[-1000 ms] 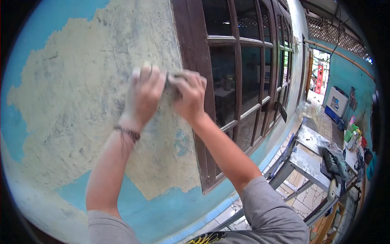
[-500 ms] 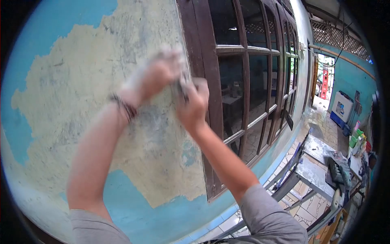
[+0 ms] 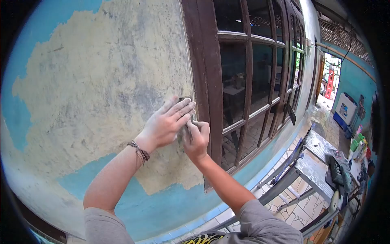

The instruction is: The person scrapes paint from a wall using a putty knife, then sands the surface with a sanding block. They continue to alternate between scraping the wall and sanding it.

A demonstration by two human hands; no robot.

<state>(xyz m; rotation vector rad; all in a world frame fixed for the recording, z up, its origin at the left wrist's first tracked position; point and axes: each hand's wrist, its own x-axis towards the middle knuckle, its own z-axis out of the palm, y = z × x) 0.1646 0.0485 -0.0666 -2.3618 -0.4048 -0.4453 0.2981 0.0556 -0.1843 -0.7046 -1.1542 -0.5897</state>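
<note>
Both of my hands work together on the patchy wall (image 3: 97, 81), close beside the brown window frame (image 3: 199, 73). My left hand (image 3: 168, 124), dusted white, presses with its fingers laid over a dark, thin piece that looks like sandpaper (image 3: 185, 97). Only a dark edge of it shows past the fingertips; the rest is hidden. My right hand (image 3: 197, 140) is closed at the lower right of the left, its fingers bent round what seems to be the lower end of the same piece. A braided bracelet (image 3: 139, 152) circles my left wrist.
The window's dark panes (image 3: 233, 77) run along the right, with an open panel edge (image 3: 291, 114) jutting out. A metal-topped bench (image 3: 313, 173) at lower right carries tools. Beyond stand a white and blue appliance (image 3: 344, 109) and a red object (image 3: 329, 83) in the doorway.
Both hands have slid down the wall together, the left one from a blurred higher position. The view has shifted slightly.
</note>
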